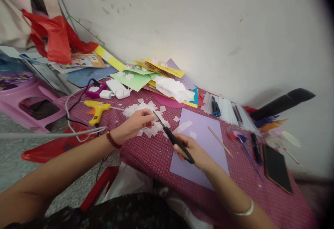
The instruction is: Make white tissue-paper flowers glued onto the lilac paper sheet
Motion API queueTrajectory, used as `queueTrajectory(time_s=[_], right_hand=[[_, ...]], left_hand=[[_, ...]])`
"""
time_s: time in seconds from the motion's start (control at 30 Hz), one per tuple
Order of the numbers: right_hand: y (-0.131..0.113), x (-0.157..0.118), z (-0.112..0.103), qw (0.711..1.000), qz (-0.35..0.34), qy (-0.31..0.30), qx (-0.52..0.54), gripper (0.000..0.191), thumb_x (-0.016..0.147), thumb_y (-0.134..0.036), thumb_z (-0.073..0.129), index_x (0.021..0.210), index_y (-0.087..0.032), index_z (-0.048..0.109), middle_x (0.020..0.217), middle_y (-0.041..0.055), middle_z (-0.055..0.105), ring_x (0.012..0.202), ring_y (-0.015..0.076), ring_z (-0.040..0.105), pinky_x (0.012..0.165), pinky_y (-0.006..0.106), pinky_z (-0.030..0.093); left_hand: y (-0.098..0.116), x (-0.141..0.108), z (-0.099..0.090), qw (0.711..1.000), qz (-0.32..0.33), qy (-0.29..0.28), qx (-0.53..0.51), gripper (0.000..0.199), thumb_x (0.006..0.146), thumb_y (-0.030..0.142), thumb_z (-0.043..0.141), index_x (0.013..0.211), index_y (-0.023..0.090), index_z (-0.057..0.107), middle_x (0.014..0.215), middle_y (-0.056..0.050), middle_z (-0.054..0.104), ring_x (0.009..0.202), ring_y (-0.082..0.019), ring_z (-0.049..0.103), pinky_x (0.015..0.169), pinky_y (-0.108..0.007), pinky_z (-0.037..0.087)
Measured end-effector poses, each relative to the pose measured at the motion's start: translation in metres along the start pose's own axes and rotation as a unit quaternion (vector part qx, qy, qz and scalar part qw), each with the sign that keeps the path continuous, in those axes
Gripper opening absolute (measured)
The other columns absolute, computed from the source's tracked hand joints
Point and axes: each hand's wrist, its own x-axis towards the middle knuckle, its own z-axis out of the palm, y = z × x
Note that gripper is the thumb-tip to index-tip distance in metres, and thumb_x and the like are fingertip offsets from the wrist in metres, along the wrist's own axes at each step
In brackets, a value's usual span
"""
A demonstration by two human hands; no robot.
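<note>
My right hand (193,149) grips a pair of scissors (180,145) by its black handles. The blades point up and left, their tips close to my left hand (137,123). The fingers of that left hand are pinched together, and whatever is between them is too small to make out. Beneath it on the checked cloth lies a heap of small white paper pieces (153,131), some scattered around the edges. Under my right hand is a sheet of purple paper (206,131) with a few white scraps and a thin wooden stick (220,142) on it.
A yellow glue gun (96,111) with its cord lies left, beside a purple socket block (95,90). Coloured papers (135,79) and crumpled white tissue (173,88) are piled against the wall. At right are glue sticks (228,111), a black marker (256,149) and a dark tablet-like slab (278,168).
</note>
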Motion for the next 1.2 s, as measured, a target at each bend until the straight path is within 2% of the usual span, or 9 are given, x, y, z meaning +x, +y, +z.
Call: queueTrajectory(time_s=[0.33,0.43,0.53,0.6,0.67,0.83,1.0,1.1,1.2], right_hand=[[0.005,-0.016,-0.026,0.989,-0.104,-0.103,0.022,0.055,0.088,-0.065,0.055,0.118,-0.019,0.055,0.09,0.0047,0.054,0.074,0.0148,0.049,0.068,0.03,0.042],[0.013,-0.029,-0.04,0.989,-0.108,-0.091,0.051,0.053,0.089,-0.063,0.053,0.117,-0.018,0.056,0.091,0.0056,0.054,0.074,0.0154,0.051,0.068,0.031,0.042],[0.023,-0.04,-0.049,0.99,-0.093,-0.075,0.077,0.057,0.088,-0.064,0.054,0.125,-0.02,0.054,0.09,0.0056,0.055,0.072,0.0164,0.051,0.066,0.032,0.042],[0.028,-0.043,-0.05,0.989,-0.085,-0.075,0.091,0.06,0.088,-0.064,0.054,0.129,-0.021,0.054,0.089,0.0056,0.056,0.071,0.0166,0.051,0.066,0.032,0.042],[0.031,-0.043,-0.048,0.987,-0.086,-0.084,0.104,0.061,0.087,-0.065,0.054,0.13,-0.021,0.055,0.087,0.0049,0.056,0.069,0.0161,0.05,0.065,0.032,0.041],[0.028,-0.047,-0.045,0.985,-0.091,-0.104,0.105,0.066,0.086,-0.067,0.054,0.133,-0.02,0.053,0.087,0.0045,0.056,0.068,0.0161,0.05,0.063,0.032,0.041],[0.031,-0.068,-0.068,0.985,-0.106,-0.039,0.129,0.071,0.08,-0.071,0.058,0.129,-0.02,0.057,0.083,0.0042,0.057,0.066,0.0162,0.051,0.063,0.032,0.041],[0.037,-0.079,-0.084,0.978,-0.107,0.04,0.175,0.067,0.078,-0.073,0.058,0.123,-0.023,0.061,0.08,0.0028,0.056,0.064,0.0154,0.051,0.062,0.032,0.041],[0.041,-0.082,-0.094,0.966,-0.112,0.112,0.204,0.061,0.079,-0.073,0.057,0.116,-0.024,0.063,0.079,0.0014,0.056,0.063,0.0145,0.051,0.062,0.032,0.042]], left_hand=[[0.005,0.012,-0.012,1.0,-0.005,0.018,0.02,0.023,0.069,0.028,0.072,0.074,0.016,0.053,0.076,-0.002,0.063,0.058,-0.008,0.054,0.055,-0.023,0.042],[0.01,0.015,-0.02,0.988,0.031,0.037,0.149,0.019,0.072,0.025,0.066,0.088,0.016,0.06,0.09,-0.007,0.067,0.067,-0.013,0.059,0.061,-0.027,0.047],[0.01,0.017,-0.021,0.92,0.157,0.066,0.354,0.037,0.068,0.017,0.064,0.105,0.017,0.064,0.115,-0.012,0.066,0.105,-0.026,0.06,0.085,-0.038,0.05],[0.008,0.016,-0.012,0.892,0.203,0.045,0.401,0.049,0.067,0.015,0.065,0.116,0.018,0.063,0.128,-0.013,0.061,0.118,-0.029,0.054,0.095,-0.042,0.047],[0.007,0.015,0.006,0.928,0.164,-0.032,0.334,0.06,0.069,0.018,0.066,0.129,0.019,0.055,0.134,-0.015,0.058,0.108,-0.025,0.06,0.087,-0.039,0.05],[0.012,0.015,0.059,0.975,0.054,-0.188,0.108,0.039,0.074,0.023,0.069,0.111,0.015,0.061,0.099,-0.009,0.068,0.075,-0.013,0.063,0.067,-0.026,0.049],[0.018,0.032,0.055,0.977,0.08,-0.072,0.184,0.01,0.074,0.025,0.067,0.076,0.016,0.062,0.065,0.001,0.058,0.057,-0.01,0.053,0.058,-0.024,0.043],[0.019,0.043,0.026,0.914,0.127,-0.013,0.384,0.009,0.077,0.026,0.062,0.078,0.018,0.065,0.07,-0.003,0.063,0.066,-0.016,0.058,0.065,-0.029,0.045],[0.019,0.048,0.013,0.778,0.213,0.019,0.59,0.02,0.075,0.021,0.06,0.093,0.019,0.069,0.097,-0.01,0.069,0.096,-0.026,0.061,0.09,-0.04,0.045]])
